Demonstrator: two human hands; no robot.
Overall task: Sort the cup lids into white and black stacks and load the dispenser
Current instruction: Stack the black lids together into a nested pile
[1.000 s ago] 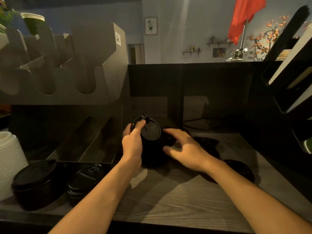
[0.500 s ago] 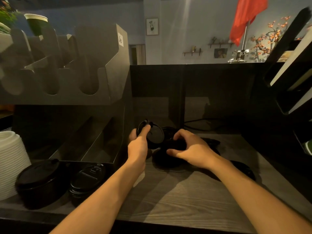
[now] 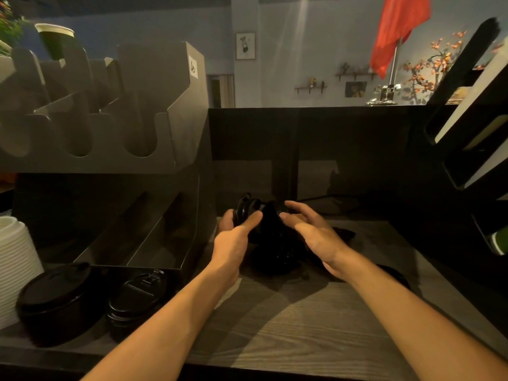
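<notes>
My left hand (image 3: 233, 237) grips a black cup lid (image 3: 244, 209), held on edge just right of the grey dispenser (image 3: 104, 149). My right hand (image 3: 310, 232) is close beside it, fingers loosely spread against a dark pile of black lids (image 3: 275, 254) on the wooden counter; whether it holds one is hidden in the dark. Two black lid stacks, a large one (image 3: 52, 298) and a smaller one (image 3: 137, 295), stand at the front left. A tall white lid stack (image 3: 13, 268) rises at the left edge.
The dispenser's lower slanted slots (image 3: 143, 237) open toward me. More black lids (image 3: 343, 233) lie right of the pile, and another (image 3: 395, 276) shows behind my right forearm. A dark partition (image 3: 343, 149) closes the back, and a black rack (image 3: 467, 138) stands at the right. A cable (image 3: 330, 204) runs along the back.
My left hand has lifted the black lid and turned it onto its edge. My right hand has risen from the pile toward that lid, its fingers opening out.
</notes>
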